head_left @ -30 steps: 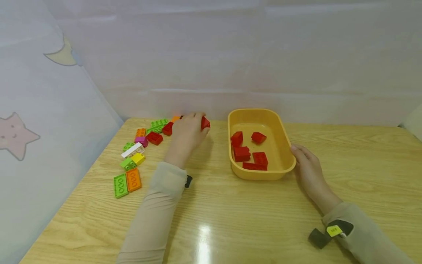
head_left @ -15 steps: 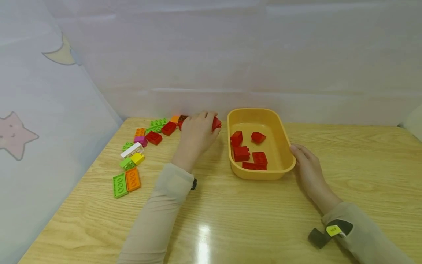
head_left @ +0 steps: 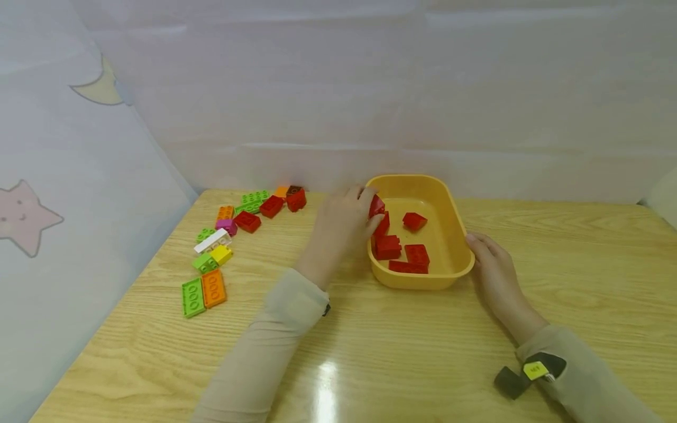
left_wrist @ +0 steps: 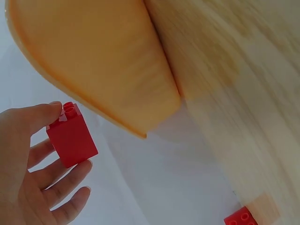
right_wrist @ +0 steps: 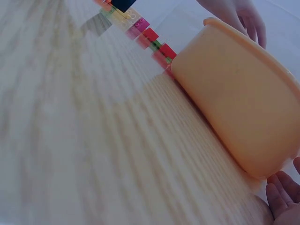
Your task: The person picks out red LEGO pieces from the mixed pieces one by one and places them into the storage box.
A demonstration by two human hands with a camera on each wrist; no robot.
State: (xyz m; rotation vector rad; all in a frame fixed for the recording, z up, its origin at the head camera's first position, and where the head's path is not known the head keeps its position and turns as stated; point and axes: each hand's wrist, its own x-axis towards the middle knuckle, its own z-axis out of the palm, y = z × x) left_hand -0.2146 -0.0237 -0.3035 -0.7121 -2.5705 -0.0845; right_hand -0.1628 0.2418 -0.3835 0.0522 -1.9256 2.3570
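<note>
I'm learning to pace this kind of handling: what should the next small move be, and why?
Probably bring the left grip inward over the yellow bin and lower the red brick it pinches. That brick is right by the bin's left side, other red bricks lie inside with bare space beside them, and the right grip touches the opposite side.

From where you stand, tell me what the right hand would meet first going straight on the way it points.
The yellow tray: the right hand points at its right side, near the front corner, and the fingertips appear to touch it, though exact contact is hard to judge.
</note>
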